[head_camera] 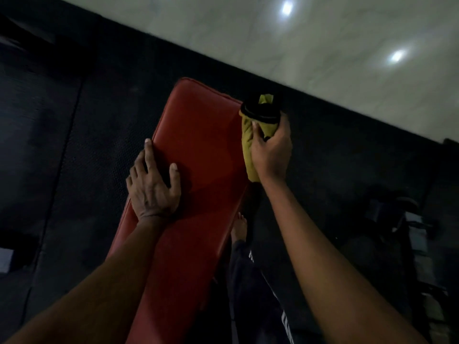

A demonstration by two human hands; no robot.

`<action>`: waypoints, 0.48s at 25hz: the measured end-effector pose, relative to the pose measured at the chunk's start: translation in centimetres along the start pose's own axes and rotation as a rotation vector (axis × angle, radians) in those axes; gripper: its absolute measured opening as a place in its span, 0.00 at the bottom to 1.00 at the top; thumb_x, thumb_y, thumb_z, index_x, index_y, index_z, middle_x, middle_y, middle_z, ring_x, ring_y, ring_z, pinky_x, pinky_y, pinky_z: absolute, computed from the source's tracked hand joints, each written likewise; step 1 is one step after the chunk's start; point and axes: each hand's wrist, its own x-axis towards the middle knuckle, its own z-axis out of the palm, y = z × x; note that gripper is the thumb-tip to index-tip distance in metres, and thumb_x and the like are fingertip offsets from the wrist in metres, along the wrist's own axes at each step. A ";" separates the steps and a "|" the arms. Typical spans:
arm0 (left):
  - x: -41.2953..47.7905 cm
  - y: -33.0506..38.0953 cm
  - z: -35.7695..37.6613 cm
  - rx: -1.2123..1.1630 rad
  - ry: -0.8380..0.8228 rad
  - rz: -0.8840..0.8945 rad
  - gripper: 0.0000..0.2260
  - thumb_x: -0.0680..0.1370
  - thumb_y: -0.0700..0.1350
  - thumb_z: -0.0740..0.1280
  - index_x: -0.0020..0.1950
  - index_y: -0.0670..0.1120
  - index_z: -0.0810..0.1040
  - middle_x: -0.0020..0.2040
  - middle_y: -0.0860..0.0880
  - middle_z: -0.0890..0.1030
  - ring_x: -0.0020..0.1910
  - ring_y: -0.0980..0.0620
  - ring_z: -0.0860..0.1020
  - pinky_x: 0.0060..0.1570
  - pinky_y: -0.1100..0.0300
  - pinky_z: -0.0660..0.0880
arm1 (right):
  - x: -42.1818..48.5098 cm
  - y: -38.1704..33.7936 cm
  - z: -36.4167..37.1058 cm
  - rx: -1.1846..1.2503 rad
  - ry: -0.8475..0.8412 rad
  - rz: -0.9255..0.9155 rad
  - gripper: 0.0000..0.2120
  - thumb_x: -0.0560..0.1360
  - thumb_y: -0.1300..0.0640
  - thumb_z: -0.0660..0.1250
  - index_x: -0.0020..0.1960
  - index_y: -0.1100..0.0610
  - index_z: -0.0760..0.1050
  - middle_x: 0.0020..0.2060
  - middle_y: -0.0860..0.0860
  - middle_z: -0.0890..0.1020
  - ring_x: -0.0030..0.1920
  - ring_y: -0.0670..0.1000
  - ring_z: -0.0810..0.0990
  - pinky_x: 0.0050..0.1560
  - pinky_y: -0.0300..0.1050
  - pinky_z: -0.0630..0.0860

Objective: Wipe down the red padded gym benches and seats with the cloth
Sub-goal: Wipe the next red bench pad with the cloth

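Cloth (249, 150) — the yellow-green one — is in your right hand (272, 152), and it is not on the padding at this moment. Your fingers curl around it together with a dark round thing (260, 112), maybe a cap or a bottle top; I cannot tell which. This grip sits just beside the right edge of the red bench pad (198, 150), near its far end. Your left hand (152, 187) rests flat on the left side of the pad, fingers spread and relaxed, holding nothing. The picture is dim, so no wet trace shows on the pad, and I cannot say which part is already wiped. My judgement — the wiping of this bench is mostly ahead of you, and other seats are not visible.
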 end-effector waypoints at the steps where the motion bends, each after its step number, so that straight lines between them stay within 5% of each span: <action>1: 0.1 -0.1 0.0 -0.002 -0.007 -0.001 0.32 0.81 0.60 0.55 0.82 0.48 0.52 0.74 0.40 0.67 0.69 0.39 0.69 0.66 0.38 0.66 | -0.6 0.0 0.0 0.047 0.021 0.028 0.23 0.77 0.52 0.71 0.68 0.60 0.72 0.61 0.54 0.80 0.62 0.51 0.79 0.60 0.47 0.77; 4: 0.1 -0.3 -0.1 0.000 -0.031 0.006 0.32 0.82 0.60 0.55 0.82 0.49 0.50 0.75 0.40 0.66 0.68 0.38 0.69 0.66 0.38 0.67 | -4.2 1.4 -0.7 0.099 0.006 0.042 0.25 0.79 0.49 0.69 0.70 0.60 0.70 0.61 0.54 0.80 0.61 0.50 0.80 0.57 0.42 0.79; 12: -0.7 -2.2 -2.4 -0.087 -0.186 0.140 0.34 0.83 0.64 0.52 0.82 0.50 0.43 0.81 0.41 0.55 0.76 0.38 0.62 0.72 0.39 0.62 | -13.9 3.6 -0.6 -0.012 -0.101 0.116 0.35 0.76 0.37 0.60 0.74 0.58 0.66 0.67 0.54 0.76 0.66 0.53 0.77 0.61 0.53 0.79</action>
